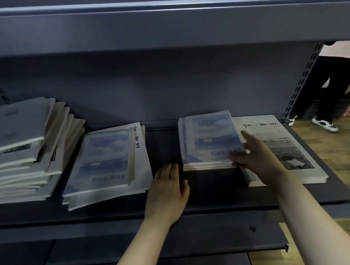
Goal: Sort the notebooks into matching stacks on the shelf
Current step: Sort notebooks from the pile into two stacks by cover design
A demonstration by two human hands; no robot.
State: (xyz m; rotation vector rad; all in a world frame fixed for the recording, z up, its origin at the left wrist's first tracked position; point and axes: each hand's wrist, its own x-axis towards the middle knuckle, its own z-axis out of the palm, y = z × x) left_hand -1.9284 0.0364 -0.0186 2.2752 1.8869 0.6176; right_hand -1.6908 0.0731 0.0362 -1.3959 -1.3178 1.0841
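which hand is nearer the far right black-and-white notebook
Right. The right hand overlaps the black-and-white notebook; the left hand rests on the shelf beyond the blue stack.

The pile of grey notebooks at the left ran out of view past the edge. The stack of blue notebooks was blurred, its title partly hidden by the right hand gripping its near corner. Hand and stack covered part of the black-and-white notebook. The upper shelf hid a bystander above the legs.
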